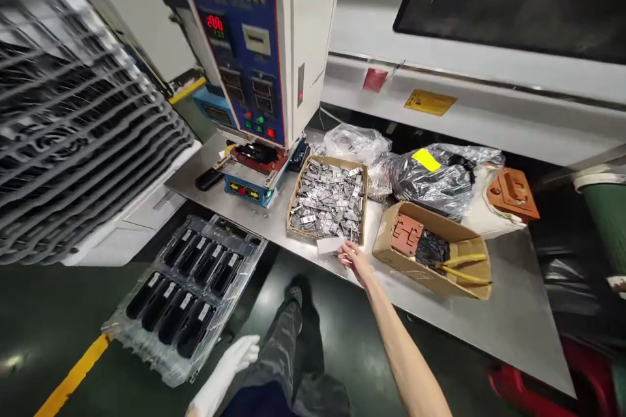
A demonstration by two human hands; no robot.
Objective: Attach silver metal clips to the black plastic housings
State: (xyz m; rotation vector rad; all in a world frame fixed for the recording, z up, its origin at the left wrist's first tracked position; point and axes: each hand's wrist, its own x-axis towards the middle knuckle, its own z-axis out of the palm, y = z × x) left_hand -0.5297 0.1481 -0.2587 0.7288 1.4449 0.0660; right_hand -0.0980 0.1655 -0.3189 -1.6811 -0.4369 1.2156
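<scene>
My right hand (356, 259) is bare and reaches to the front edge of the metal table (386, 293). Its fingertips are closed at the right end of a small white card (330, 245). The card lies against the front of a shallow cardboard box (292, 231), which is filled with many small silvery metal pieces (328, 199). In a white glove, my left hand (239, 353) hangs low in front of my legs, fingers stretched out and holding nothing. Near it, on the left, a clear plastic tray (147, 352) bears several long black parts (166, 316) with pale labels.
A white press machine (313, 32) with a blue control panel stands behind, a black part (257, 153) in its fixture. Right of the metal pieces sits a cardboard box (425, 277) with yellow-handled pliers (464, 267). Plastic bags (430, 182) lie behind. A grey slatted rack (88, 117) fills the left.
</scene>
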